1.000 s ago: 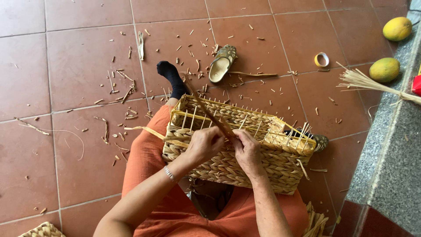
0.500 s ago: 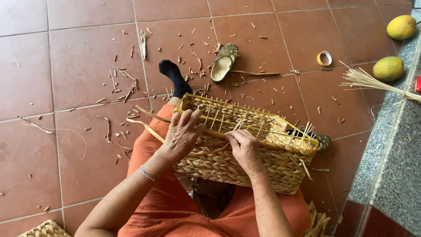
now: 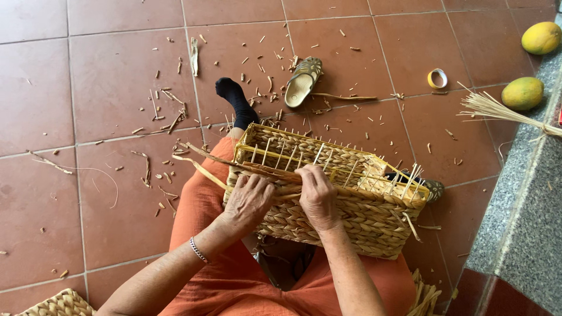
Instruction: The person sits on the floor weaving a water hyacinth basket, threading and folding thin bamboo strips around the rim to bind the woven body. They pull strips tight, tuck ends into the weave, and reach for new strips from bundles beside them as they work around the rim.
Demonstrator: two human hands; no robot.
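The woven basket (image 3: 328, 199) was steadied on the lap, its near rim pinched by the right hand (image 3: 319, 196), while the loose strand (image 3: 234, 165), gripped by the left hand (image 3: 249, 199), was best kept taut and flat.

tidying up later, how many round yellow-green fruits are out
2: one fruit at the top right corner, the other fruit just below it by the stone ledge. More may lie outside the view.
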